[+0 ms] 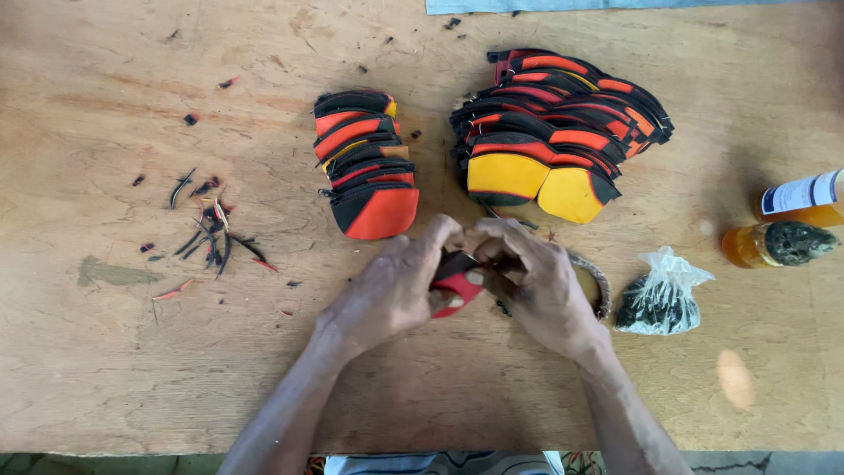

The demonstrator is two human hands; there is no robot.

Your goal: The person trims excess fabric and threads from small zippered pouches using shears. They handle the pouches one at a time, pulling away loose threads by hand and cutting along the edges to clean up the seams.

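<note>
My left hand and my right hand meet near the middle of the wooden table, both gripping one small red and black shaped piece. The fingers of both hands pinch its upper edge, and most of the piece is hidden by them. Just beyond my left hand lies a small stack of red, orange and black pieces. A larger pile of red, black and yellow pieces lies beyond my right hand.
Thin offcuts and scraps are scattered at the left. A round ring-like object shows partly under my right hand. A clear bag of dark bits, an amber bottle and a labelled bottle are at the right.
</note>
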